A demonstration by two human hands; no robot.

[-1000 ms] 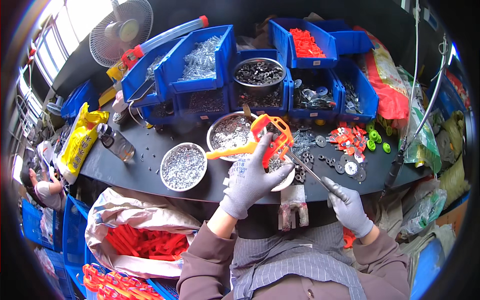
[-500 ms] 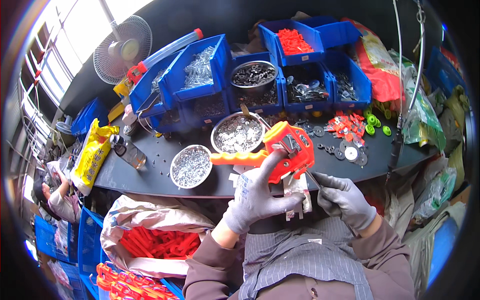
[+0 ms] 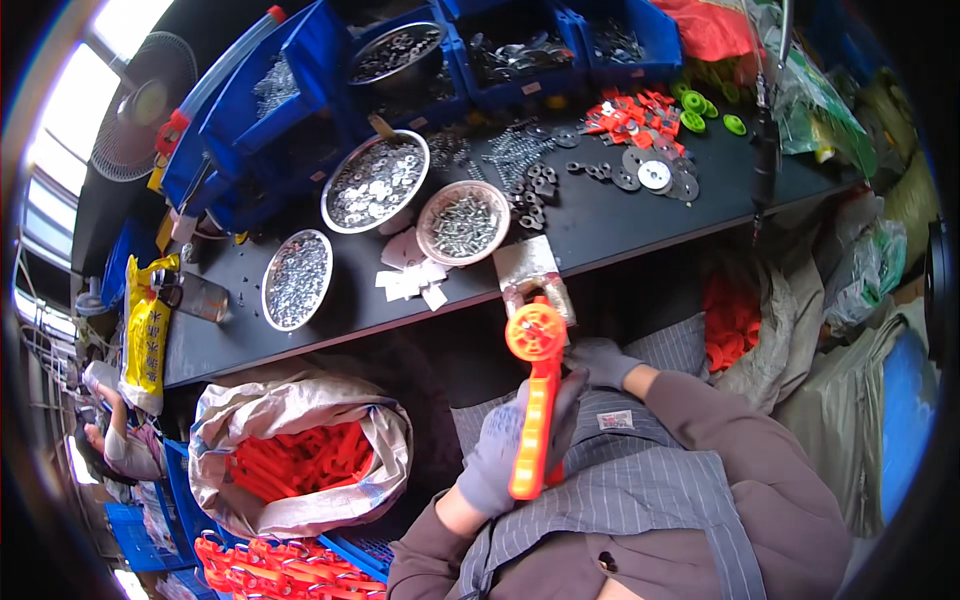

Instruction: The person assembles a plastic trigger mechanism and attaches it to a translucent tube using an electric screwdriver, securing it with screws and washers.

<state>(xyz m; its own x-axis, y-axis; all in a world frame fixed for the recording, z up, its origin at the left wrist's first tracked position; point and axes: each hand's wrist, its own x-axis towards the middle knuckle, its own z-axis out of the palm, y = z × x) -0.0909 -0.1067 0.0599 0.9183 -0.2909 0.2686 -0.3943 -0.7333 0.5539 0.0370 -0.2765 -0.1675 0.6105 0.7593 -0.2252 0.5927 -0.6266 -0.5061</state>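
- Nearest: the person sits close to the bench edge in a grey striped apron over brown sleeves, both hands gloved.
- Left hand (image 3: 505, 450), in a grey glove, has its fingers wrapped round the orange plastic tool (image 3: 533, 400); the grip sits at the middle of the long handle.
- The orange plastic tool stands nearly upright over the lap, its round wheel-like head at the far end, just short of the black table (image 3: 620, 225) edge.
- Right hand (image 3: 598, 362), in a dark grey glove, rests just right of the tool's upper handle, touching or almost touching it. Fingers look curled, but whether they hold anything cannot be told.
- Near left, on the floor: an open sack (image 3: 300, 455) filled with red-orange plastic parts; more of the same lie in a blue crate (image 3: 290, 570) nearer still.
- On the table's near edge: a small clear bag (image 3: 535, 275) just beyond the tool head, with white paper scraps (image 3: 410, 280) to its left.
- Further in: three round metal bowls of screws and washers, small (image 3: 463, 222), large (image 3: 375, 182) and left (image 3: 297, 279).
- Right side of the table: red and green plastic pieces (image 3: 650, 110) and black discs (image 3: 655, 178).
- Far edge: blue bins (image 3: 300, 110) of metal hardware; a fan (image 3: 145, 105) at far left.
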